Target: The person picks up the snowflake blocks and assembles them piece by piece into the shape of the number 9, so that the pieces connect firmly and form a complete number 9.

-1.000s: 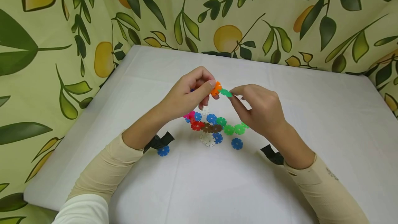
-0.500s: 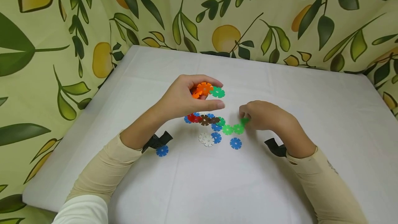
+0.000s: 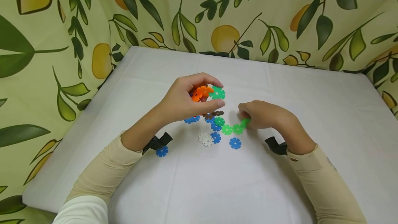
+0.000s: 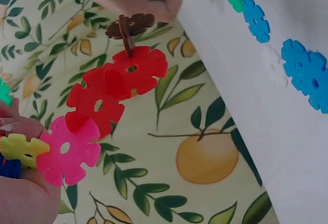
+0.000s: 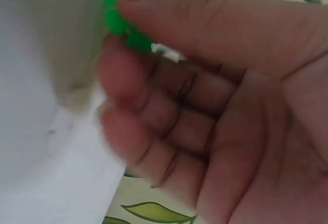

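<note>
My left hand (image 3: 183,96) holds a linked chain of notched plastic snowflake discs raised over the table. In the head view an orange disc (image 3: 197,95) and a teal-green disc (image 3: 217,93) show between its thumb and fingers. From the left wrist, a yellow disc (image 4: 15,144), a pink disc (image 4: 77,157), red discs (image 4: 89,119) and brown discs (image 4: 142,24) stretch out of the same hand. Low over the table at the right, my right hand (image 3: 267,115) pinches a light green disc (image 5: 115,21) between thumb and finger; its other fingers are curled.
Loose on the white tabletop (image 3: 192,189) lie light green discs (image 3: 227,129), a darker green disc (image 3: 219,121), overlapping white discs (image 3: 206,140) and several blue discs (image 3: 235,143). One blue disc (image 3: 162,151) sits by the left wrist's black strap (image 3: 158,141). Behind hangs a patterned cloth (image 3: 199,9).
The right hand has left the teal-green disc on the chain and come down to the light green disc on the table. The left hand has turned the chain and spread its thumb lower.
</note>
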`<state>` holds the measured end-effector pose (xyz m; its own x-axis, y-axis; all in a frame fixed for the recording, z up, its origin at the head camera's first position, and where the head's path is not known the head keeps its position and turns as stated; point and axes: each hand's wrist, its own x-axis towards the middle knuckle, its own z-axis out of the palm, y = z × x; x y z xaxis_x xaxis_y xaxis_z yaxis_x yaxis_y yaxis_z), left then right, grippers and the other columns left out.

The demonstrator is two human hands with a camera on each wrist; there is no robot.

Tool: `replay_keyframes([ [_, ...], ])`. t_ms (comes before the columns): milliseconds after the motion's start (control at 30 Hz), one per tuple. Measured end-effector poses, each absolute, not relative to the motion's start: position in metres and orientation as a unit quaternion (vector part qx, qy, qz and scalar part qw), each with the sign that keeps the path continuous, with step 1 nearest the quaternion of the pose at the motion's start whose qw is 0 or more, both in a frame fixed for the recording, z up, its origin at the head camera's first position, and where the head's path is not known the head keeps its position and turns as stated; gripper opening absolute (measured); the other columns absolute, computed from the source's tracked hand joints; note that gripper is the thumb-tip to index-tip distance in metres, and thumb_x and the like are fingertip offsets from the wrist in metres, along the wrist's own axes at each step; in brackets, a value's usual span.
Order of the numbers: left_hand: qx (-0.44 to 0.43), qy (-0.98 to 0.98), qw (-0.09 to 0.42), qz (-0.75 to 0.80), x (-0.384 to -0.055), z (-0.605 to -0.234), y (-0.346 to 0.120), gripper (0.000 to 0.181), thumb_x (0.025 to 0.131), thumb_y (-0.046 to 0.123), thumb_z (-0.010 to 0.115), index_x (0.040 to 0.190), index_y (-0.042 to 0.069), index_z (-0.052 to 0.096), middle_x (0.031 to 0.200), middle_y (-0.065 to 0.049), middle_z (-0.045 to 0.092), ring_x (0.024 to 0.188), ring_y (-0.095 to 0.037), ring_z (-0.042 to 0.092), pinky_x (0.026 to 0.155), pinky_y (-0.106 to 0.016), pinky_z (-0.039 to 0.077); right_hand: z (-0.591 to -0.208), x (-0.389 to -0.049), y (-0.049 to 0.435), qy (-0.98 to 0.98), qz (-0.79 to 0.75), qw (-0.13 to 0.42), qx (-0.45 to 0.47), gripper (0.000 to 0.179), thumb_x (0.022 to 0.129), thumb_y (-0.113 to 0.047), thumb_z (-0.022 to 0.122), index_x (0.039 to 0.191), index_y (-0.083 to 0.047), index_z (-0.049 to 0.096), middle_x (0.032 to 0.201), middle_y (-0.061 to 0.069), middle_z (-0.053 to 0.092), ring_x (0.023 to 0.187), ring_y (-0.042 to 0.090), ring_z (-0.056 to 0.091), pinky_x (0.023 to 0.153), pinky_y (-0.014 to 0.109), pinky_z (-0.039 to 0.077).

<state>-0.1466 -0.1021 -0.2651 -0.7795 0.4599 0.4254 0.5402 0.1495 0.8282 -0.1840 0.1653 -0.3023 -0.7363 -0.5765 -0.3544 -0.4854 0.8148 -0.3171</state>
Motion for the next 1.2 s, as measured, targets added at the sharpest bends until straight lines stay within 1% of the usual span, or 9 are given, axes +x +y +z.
replay_keyframes([
  [67, -0.344, -0.755, 0.047, -0.556, -0.146, -0.265, -0.102, 0.034, 0.083, 0.013, 0.083, 0.114, 0.007, 0.070, 0.106, 0.002, 0.069, 0.085, -0.015, 0.063, 0.073, -0.034, 0.058, -0.296, -0.182, 0.166, 0.919, -0.138, 0.208, -0.306, 0.022, 0.085, 0.005, 0.068, 0.089, -0.012, 0.055, 0.075, 0.001, 0.051, 0.073, 0.018, 0.051, 0.065, 0.034, 0.043],
  [133, -0.357, -0.752, 0.058, -0.550, -0.147, -0.265, -0.102, 0.035, 0.082, 0.011, 0.083, 0.115, 0.005, 0.069, 0.105, 0.001, 0.069, 0.082, -0.015, 0.062, 0.071, -0.034, 0.058, -0.289, -0.179, 0.167, 0.905, -0.197, 0.178, -0.332, 0.020, 0.089, 0.004, 0.067, 0.091, -0.012, 0.055, 0.075, -0.002, 0.057, 0.071, 0.016, 0.055, 0.062, 0.033, 0.045],
  [233, -0.370, -0.750, 0.068, -0.543, -0.147, -0.265, -0.102, 0.037, 0.082, 0.010, 0.084, 0.115, 0.004, 0.069, 0.102, 0.001, 0.069, 0.078, -0.017, 0.060, 0.067, -0.033, 0.056, -0.278, -0.171, 0.166, 0.869, -0.292, 0.105, -0.384, 0.020, 0.091, 0.000, 0.070, 0.095, -0.012, 0.055, 0.077, -0.006, 0.064, 0.068, 0.012, 0.062, 0.060, 0.030, 0.051],
  [300, -0.373, -0.749, 0.067, -0.543, -0.147, -0.266, -0.102, 0.037, 0.082, 0.010, 0.083, 0.115, 0.004, 0.069, 0.100, 0.000, 0.069, 0.076, -0.017, 0.060, 0.066, -0.032, 0.056, -0.272, -0.165, 0.164, 0.839, -0.341, 0.051, -0.420, 0.019, 0.091, 0.002, 0.071, 0.098, -0.011, 0.059, 0.083, -0.009, 0.068, 0.070, 0.010, 0.064, 0.062, 0.027, 0.053],
  [433, -0.379, -0.749, 0.060, -0.540, -0.147, -0.267, -0.102, 0.038, 0.083, 0.010, 0.083, 0.117, 0.003, 0.069, 0.095, 0.000, 0.068, 0.075, -0.016, 0.059, 0.066, -0.032, 0.056, -0.266, -0.155, 0.157, 0.798, -0.389, -0.032, -0.458, 0.020, 0.088, 0.006, 0.070, 0.100, -0.010, 0.065, 0.086, -0.011, 0.067, 0.070, 0.008, 0.062, 0.069, 0.023, 0.055],
  [667, -0.395, -0.745, 0.046, -0.535, -0.148, -0.269, -0.101, 0.041, 0.084, 0.010, 0.082, 0.122, 0.002, 0.069, 0.099, -0.001, 0.071, 0.074, -0.012, 0.063, 0.068, -0.031, 0.058, -0.262, -0.147, 0.150, 0.776, -0.409, -0.063, -0.476, 0.023, 0.087, 0.012, 0.065, 0.102, -0.005, 0.062, 0.088, -0.009, 0.071, 0.077, 0.010, 0.069, 0.076, 0.023, 0.057],
  [800, -0.399, -0.744, 0.032, -0.536, -0.148, -0.270, -0.100, 0.041, 0.085, 0.009, 0.081, 0.124, 0.001, 0.068, 0.098, -0.002, 0.072, 0.072, -0.010, 0.068, 0.070, -0.031, 0.059, -0.262, -0.146, 0.148, 0.769, -0.416, -0.082, -0.479, 0.024, 0.085, 0.013, 0.068, 0.101, -0.004, 0.063, 0.085, -0.006, 0.072, 0.075, 0.011, 0.069, 0.072, 0.022, 0.057],
  [1033, -0.399, -0.735, 0.021, -0.548, -0.148, -0.271, -0.099, 0.039, 0.087, 0.006, 0.079, 0.124, -0.001, 0.068, 0.090, -0.003, 0.071, 0.063, -0.014, 0.066, 0.059, -0.033, 0.058, -0.265, -0.140, 0.140, 0.757, -0.429, -0.129, -0.475, 0.023, 0.083, 0.016, 0.069, 0.095, -0.002, 0.063, 0.080, -0.004, 0.070, 0.068, 0.009, 0.068, 0.066, 0.021, 0.056],
  [1200, -0.392, -0.750, 0.023, -0.533, -0.148, -0.272, -0.099, 0.038, 0.088, 0.007, 0.078, 0.124, 0.000, 0.068, 0.094, -0.003, 0.072, 0.070, -0.013, 0.066, 0.063, -0.031, 0.058, -0.268, -0.137, 0.136, 0.769, -0.434, -0.137, -0.449, 0.022, 0.084, 0.017, 0.066, 0.090, -0.003, 0.063, 0.079, -0.003, 0.070, 0.064, 0.009, 0.067, 0.061, 0.021, 0.055],
])
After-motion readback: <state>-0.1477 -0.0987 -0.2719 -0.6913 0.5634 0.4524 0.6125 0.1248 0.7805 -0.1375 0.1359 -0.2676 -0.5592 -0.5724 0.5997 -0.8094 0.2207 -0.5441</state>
